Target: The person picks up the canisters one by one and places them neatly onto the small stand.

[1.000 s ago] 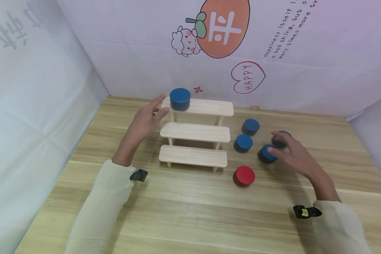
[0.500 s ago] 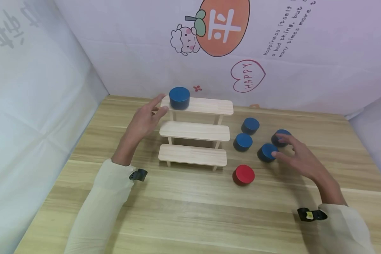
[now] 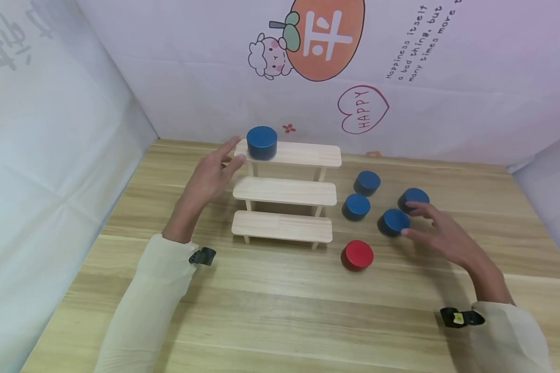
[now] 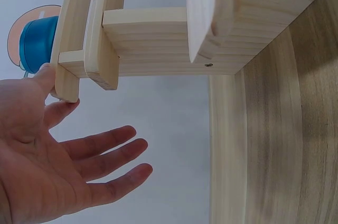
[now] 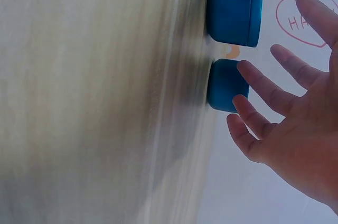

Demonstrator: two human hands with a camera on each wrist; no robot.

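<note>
Wood-grain tabletop (image 3: pixel 261 311), backed by a printed white cloth (image 3: pixel 191 93). Principal item: near blue cylinder (image 3: pixel 394 221), upright on the tabletop, right of the stand. Handling, as judged: best taken by its side wall, thumb and fingers opposed, keeping clear of the far blue cylinder (image 3: pixel 414 196) just behind and right. Orientation: flat round face up, axis vertical; broader than tall; round in plan, so no horizontal long axis. Right hand (image 3: pixel 448 238): spread wide, grasping nothing, at these 2 cylinders; fingertip contact hard to confirm. Farther out: inner blue cylinder (image 3: pixel 356 206), rear blue cylinder (image 3: pixel 367 182), red cylinder (image 3: pixel 358 255), all upright. Wooden stand (image 3: pixel 284 191): 3 tiers, long axis left to right; top tier bears 1 raised blue cylinder (image 3: pixel 262 142) toward its left end. Left hand (image 3: pixel 212 173): thumb and forefinger lightly pinch that tier's left end, other 3 fingers extended.
</note>
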